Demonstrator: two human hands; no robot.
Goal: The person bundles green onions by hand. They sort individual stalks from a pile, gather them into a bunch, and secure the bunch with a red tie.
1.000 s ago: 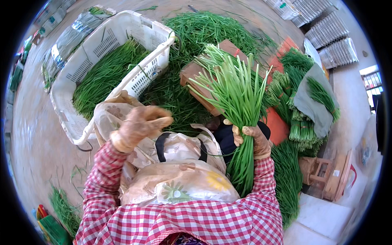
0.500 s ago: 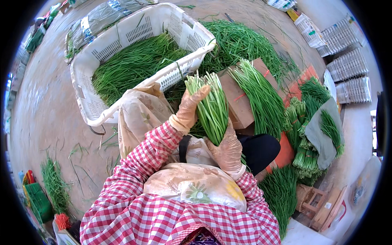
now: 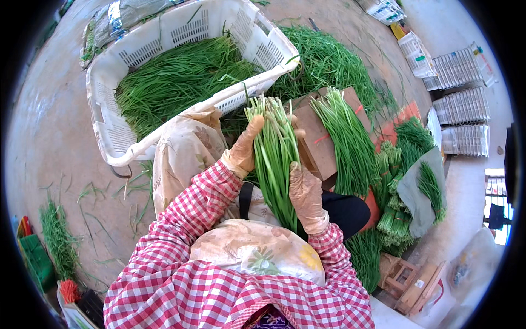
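Between my hands, above my lap, stands a bunch of garlic chives (image 3: 274,156), pale stem ends up and green leaves hanging toward me. My gloved left hand (image 3: 244,147) is closed round its upper left side, thumb along the stems; its fingers are mostly hidden behind the bunch. Lower down on the right, my gloved right hand (image 3: 307,196) grips the bunch from the side. Just right of it, another bunch of chives (image 3: 345,142) lies on a brown cardboard box (image 3: 313,140), beside red ties (image 3: 322,139).
A white slatted crate (image 3: 101,120) with loose chives stands at the front left. A heap of chives (image 3: 329,60) lies behind the box. Tied bundles (image 3: 394,222) and a grey cloth (image 3: 412,192) are at the right, near a small wooden stand (image 3: 402,274).
My right hand has shifted up and outward along the bunch, and its leaves now hang lower toward my lap. The view has tilted slightly.
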